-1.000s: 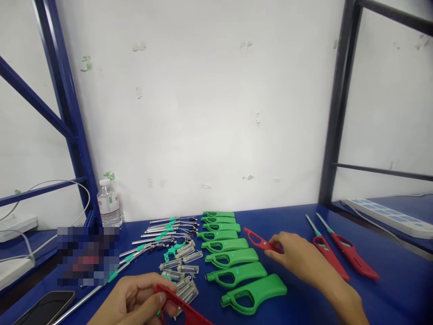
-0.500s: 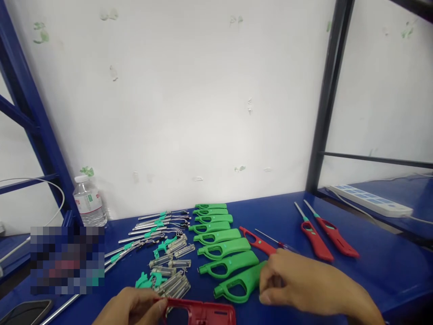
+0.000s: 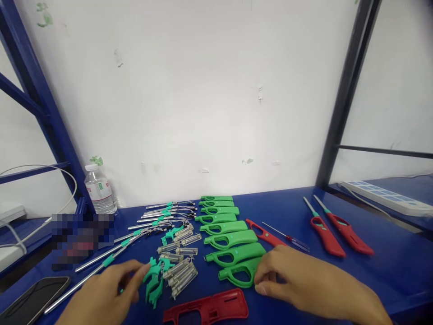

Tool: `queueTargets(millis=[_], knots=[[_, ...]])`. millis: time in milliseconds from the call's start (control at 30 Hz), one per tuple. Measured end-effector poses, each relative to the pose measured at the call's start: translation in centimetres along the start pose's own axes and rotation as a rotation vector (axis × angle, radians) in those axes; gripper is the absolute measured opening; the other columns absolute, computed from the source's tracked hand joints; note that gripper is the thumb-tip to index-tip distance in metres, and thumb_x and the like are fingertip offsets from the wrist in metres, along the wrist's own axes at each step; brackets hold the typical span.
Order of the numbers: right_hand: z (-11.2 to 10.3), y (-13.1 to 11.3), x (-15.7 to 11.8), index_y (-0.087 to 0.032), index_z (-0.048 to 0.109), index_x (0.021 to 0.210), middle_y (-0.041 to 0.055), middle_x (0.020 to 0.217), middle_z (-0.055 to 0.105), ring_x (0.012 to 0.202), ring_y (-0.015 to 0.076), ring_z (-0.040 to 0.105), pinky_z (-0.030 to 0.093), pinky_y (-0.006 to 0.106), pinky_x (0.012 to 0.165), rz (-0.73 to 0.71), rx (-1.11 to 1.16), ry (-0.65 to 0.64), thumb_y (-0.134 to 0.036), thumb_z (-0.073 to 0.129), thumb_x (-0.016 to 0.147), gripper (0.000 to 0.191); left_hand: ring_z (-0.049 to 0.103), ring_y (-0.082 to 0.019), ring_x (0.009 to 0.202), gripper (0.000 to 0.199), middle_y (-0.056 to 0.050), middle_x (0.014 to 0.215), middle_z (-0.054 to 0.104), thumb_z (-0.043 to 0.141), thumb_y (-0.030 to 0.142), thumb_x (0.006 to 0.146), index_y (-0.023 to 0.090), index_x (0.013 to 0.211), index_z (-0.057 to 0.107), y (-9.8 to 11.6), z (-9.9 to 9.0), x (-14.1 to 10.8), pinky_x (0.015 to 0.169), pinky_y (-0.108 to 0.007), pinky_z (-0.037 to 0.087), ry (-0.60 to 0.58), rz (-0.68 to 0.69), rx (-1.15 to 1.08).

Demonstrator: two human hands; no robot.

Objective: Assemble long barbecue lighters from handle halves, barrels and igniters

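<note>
My left hand is at the lower left, thumb and forefinger pinched at the edge of a small heap of teal plastic trigger pieces. Beside the heap lie several clear lighter fuel tanks. In front, a red lighter half-shell rests on the table, its inside facing up, touched by neither hand. My right hand is curled, thumb against the fingers, at the handle end of the nearest green lighter shell. What its fingers hold, if anything, is hidden.
Green shells form a column towards the wall. Metal lighter tubes with wires lie left. A red shell, a screwdriver and two red lighters lie right. A phone and water bottle stand left.
My left hand has let go of the red half-shell and moved to the teal trigger pieces. The half-shell now lies on the table. My right hand stays curled by the green shell; the view has shifted slightly.
</note>
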State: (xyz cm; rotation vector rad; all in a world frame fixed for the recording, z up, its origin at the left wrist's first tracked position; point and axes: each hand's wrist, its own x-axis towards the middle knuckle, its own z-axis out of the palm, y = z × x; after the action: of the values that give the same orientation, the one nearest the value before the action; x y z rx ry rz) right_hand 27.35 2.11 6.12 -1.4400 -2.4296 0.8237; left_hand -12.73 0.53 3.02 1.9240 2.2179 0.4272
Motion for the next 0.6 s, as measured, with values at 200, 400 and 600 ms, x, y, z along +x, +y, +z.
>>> queueTargets(millis=[200, 400, 600], knots=[[0.9, -1.8, 0.2, -0.032, 0.084, 0.11, -0.0003, 0.107, 0.084, 0.1, 0.0245, 0.076, 0.047, 0.03, 0.081, 0.006, -0.022, -0.05, -0.027, 0.078, 0.099, 0.014, 0.079, -0.043, 0.123, 0.054, -0.02, 0.13, 0.084, 0.041, 0.041, 0.099, 0.016, 0.129, 0.079, -4.8, -1.1, 3.2, 0.1, -0.053, 0.059, 0.083, -0.086, 0.129], [1.6, -4.3, 0.6, -0.035, 0.083, 0.113, -0.0027, 0.108, 0.083, 0.105, 0.0251, 0.075, 0.042, 0.029, 0.079, 0.049, -0.079, -0.125, -0.018, 0.091, 0.091, 0.029, 0.076, -0.048, 0.125, 0.05, -0.028, 0.137, 0.077, 0.039, 0.024, 0.11, 0.011, 0.146, 0.071, -7.1, -0.3, 4.3, 0.098, -0.06, 0.06, 0.114, -0.133, 0.268], [2.8, -4.6, 1.4, -0.037, 0.08, 0.115, -0.0042, 0.106, 0.081, 0.1, 0.0221, 0.073, 0.037, 0.026, 0.072, 0.074, -0.096, -0.126, -0.012, 0.088, 0.086, 0.039, 0.078, -0.028, 0.115, 0.027, -0.011, 0.131, 0.078, 0.065, 0.029, 0.115, 0.02, 0.14, 0.071, -8.6, -0.6, 4.9, 0.099, -0.048, 0.065, 0.115, -0.221, 0.35]])
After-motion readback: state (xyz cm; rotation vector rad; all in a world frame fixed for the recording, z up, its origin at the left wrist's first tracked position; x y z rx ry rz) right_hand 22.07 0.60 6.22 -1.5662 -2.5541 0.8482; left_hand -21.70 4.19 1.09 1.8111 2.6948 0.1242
